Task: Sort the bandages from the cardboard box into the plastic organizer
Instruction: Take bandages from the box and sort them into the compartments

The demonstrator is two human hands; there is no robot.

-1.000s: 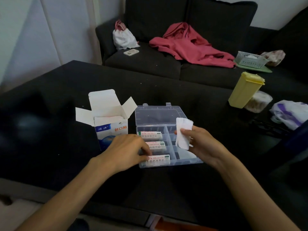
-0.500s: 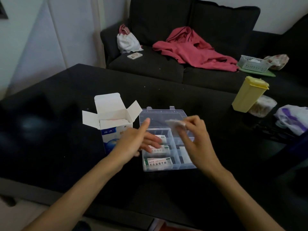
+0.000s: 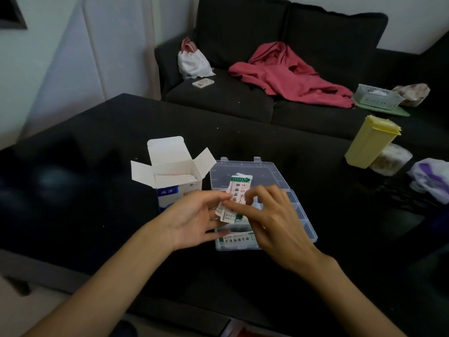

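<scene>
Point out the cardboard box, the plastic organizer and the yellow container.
cardboard box (image 3: 170, 166): head view, inside of the open rear flap.
plastic organizer (image 3: 262, 170): head view, bare part of the open clear lid.
yellow container (image 3: 366, 144): head view, middle of its side wall.

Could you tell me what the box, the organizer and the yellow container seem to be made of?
The box looks like thin matte cardboard: creased white flaps stand open. The organizer looks like clear, slightly glossy hard plastic: the dark table shows through its lid. The yellow container seems opaque moulded plastic with a smooth, dull finish.
</scene>
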